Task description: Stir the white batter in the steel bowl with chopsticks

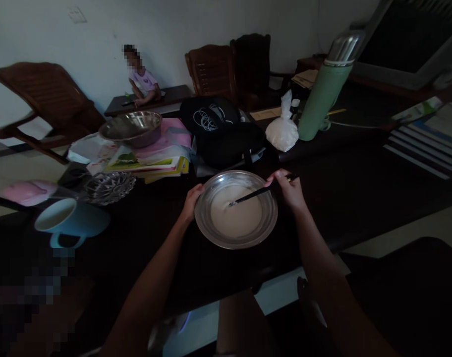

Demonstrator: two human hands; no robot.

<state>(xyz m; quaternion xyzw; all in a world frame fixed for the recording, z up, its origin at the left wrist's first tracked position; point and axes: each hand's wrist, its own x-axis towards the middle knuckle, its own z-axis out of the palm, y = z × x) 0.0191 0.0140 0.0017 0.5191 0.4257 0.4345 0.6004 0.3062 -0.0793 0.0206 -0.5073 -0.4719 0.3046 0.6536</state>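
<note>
A round metal bowl (pixel 236 243) stands on the dark table in front of me, holding a pale, smooth batter-like liquid (pixel 235 223). My left hand (pixel 192 202) is closed on the bowl's left rim. Over the right rim, my right hand (pixel 290 188) grips dark chopsticks (pixel 250 195), whose tips dip into the liquid near its middle. Whether there is one stick or a pair is hard to make out. Behind the bowl lies a black bag (pixel 226 139), and a knotted plastic bag of white powder (pixel 282 133) sits beyond my right hand.
A green thermos (pixel 324 94) rises behind the powder bag. On the left are a blue mug (pixel 75 220), a glass dish (pixel 110 188) and a second metal bowl (pixel 131 130) on books. Stacked books (pixel 423 144) lie at right. A person (pixel 144 82) sits at the back.
</note>
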